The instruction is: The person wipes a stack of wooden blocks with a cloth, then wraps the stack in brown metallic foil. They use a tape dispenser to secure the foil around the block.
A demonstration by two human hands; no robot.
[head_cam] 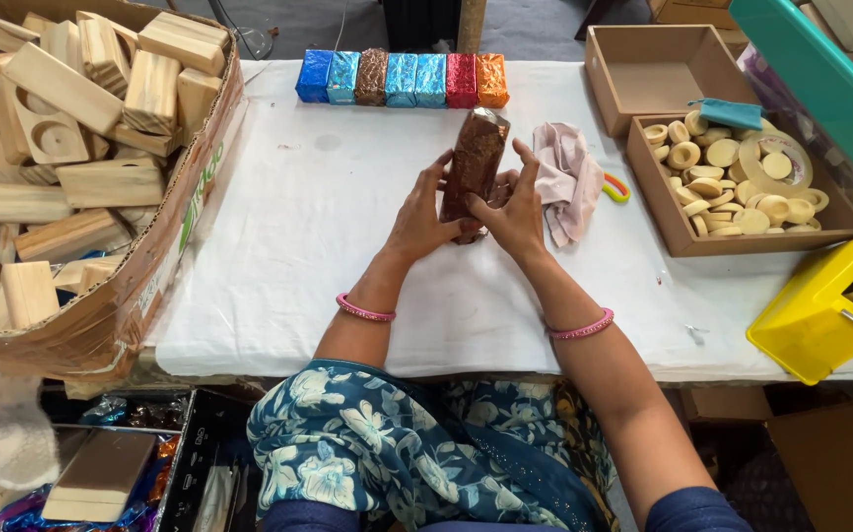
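A brown foil-wrapped block (474, 163) is gripped upright between the left hand (421, 219) and right hand (515, 212); a pink cloth (566, 177) is seen just right.

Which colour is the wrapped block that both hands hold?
Shiny brown foil, seen in the head view: wrapped block.

White-clothed table (347, 296): 7 foil-wrapped blocks (403, 79), rag (566, 177), 2 trays (684, 236).
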